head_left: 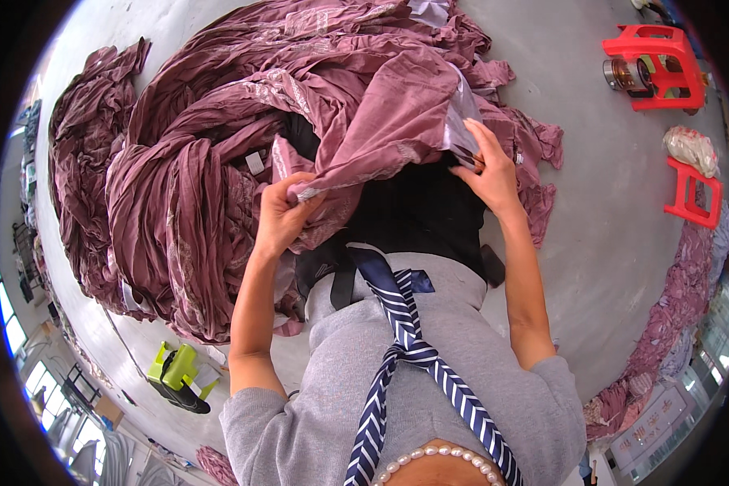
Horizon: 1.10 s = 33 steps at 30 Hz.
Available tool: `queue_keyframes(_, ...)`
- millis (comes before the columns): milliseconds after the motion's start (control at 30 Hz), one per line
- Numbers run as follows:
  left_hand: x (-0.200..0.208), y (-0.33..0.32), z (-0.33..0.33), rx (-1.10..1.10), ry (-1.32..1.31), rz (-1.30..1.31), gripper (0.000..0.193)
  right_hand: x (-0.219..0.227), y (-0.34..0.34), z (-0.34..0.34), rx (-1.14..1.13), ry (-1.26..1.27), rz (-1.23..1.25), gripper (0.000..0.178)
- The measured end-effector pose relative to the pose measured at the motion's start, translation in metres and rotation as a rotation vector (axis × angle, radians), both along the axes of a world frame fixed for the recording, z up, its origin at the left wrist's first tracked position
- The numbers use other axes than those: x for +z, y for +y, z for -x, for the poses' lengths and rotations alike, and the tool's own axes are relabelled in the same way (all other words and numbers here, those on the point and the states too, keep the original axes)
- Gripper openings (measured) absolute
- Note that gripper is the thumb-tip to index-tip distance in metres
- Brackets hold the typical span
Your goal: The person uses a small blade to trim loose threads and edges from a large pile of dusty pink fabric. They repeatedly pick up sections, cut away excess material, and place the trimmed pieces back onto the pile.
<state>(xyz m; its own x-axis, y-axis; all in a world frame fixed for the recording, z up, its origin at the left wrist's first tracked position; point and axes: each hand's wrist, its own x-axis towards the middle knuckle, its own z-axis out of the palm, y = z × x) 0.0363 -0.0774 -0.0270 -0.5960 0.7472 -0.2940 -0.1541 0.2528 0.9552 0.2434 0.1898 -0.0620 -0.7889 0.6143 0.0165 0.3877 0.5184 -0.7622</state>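
Note:
A mauve cloth with pale patterned bands stretches between my two hands above my lap. My left hand is closed on its near edge, with the thumb and fingers pinching the fabric. My right hand pinches the pale edge of the same cloth, its index finger lying along the border. More of this crumpled mauve fabric is heaped in thick folds in front of me and to my left. A small white label shows among the folds, left of my left hand.
The heap rests on a grey floor. At the far right stands a red plastic stool with a glass jar beside it. Nearer is another red stool with a pale bag. A lime-green stool stands at my left.

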Motion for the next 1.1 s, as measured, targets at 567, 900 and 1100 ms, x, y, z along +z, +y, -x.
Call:
queue_keyframes(567,0.042,0.051,-0.012,-0.345,0.961,0.018,0.063,0.043,-0.021,0.01,0.13,0.068,0.076,0.018)
queue_keyframes(900,-0.009,0.075,-0.041,-0.038,0.893,-0.106,0.025,0.072,-0.028,0.005,0.099,0.142,0.027,0.017)
queue_keyframes(1100,0.018,0.054,-0.042,0.042,0.538,-0.305,0.021,0.095,-0.048,0.003,0.341,0.249,0.05,0.019)
